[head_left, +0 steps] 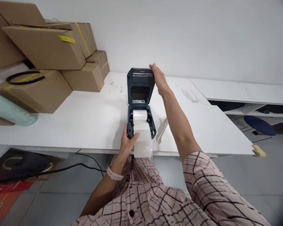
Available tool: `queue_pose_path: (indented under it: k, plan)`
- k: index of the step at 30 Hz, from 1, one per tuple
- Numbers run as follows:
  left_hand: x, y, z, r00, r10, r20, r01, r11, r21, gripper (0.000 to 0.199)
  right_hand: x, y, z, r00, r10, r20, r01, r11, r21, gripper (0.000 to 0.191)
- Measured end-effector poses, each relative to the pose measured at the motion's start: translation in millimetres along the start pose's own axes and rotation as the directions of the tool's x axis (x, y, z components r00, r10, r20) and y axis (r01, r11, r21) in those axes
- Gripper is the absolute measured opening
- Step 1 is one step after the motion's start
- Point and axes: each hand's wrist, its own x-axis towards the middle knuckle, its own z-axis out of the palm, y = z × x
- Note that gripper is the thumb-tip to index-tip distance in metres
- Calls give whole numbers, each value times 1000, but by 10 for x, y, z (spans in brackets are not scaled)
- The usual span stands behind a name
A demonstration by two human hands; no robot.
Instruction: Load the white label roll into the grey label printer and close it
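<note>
A dark label printer (153,128) stands on the white table with its lid (141,83) raised. Inside it sits a white label roll (140,115), and a strip of label paper (143,146) runs from it over the front and past the table edge. My left hand (127,142) grips the printer's front left corner, thumb at the left edge of the paper strip. With its fingers around the lid's upper right edge, my right hand (158,77) holds the lid up. A loose curled strip of paper (163,131) lies right of the printer.
Cardboard boxes (47,47) are piled at the left, with a black band (25,78) on one and a mint-green bottle (14,110) before them. A black cable (68,167) hangs below the table (89,125). A blue stool (260,125) stands at the right.
</note>
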Motion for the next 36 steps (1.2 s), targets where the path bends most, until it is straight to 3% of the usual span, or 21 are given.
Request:
queue_pose_path:
  k: [2, 5, 9, 12, 15, 19, 22, 26, 30, 33, 36]
  plan:
    - [-40, -51, -32, 1000, 5, -10, -5, 1000, -9, 106, -292, -108, 40, 997, -44, -60, 43, 999, -19, 82]
    - [-63, -82, -113, 998, 36, -44, -38, 998, -54, 102, -1145, -260, 134, 982, -89, -164, 71, 991, -112, 68]
    - [11, 91, -177, 985, 136, -104, -144, 987, -68, 86, -2248, -320, 379, 977, 6, -214, -57, 970, -235, 47]
    - [111, 257, -113, 983, 149, -105, -155, 987, -46, 86, -2636, -217, 573, 957, 117, -266, -161, 975, -152, 45]
    - [178, 294, -5, 997, 61, -52, -64, 995, -70, 88, -2711, -28, 677, 921, 260, -289, -281, 959, -34, 65]
    - [193, 182, 48, 1000, -3, 9, 4, 990, -141, 82, -2719, 206, 719, 913, 399, -91, -400, 916, -3, 78]
    - [202, 102, 28, 999, 45, -5, -45, 992, -118, 79, -2773, 303, 748, 901, 434, 7, -431, 892, 138, 70]
    - [252, 106, 18, 989, 139, -42, -141, 987, -71, 75, -2811, 346, 785, 888, 458, -35, -446, 879, 168, 69]
    - [249, 147, 18, 989, 147, -4, -147, 988, -42, 73, -2790, 373, 805, 875, 482, -32, -471, 866, 169, 71]
    - [61, 29, 0, 989, 125, -82, -126, 992, -8, 74, -2779, 393, 806, 860, 510, -32, -479, 826, 297, 75]
    - [-277, -195, -12, 963, 105, -250, -75, 989, 127, 69, -2777, 388, 801, 854, 519, -36, -474, 805, 356, 75]
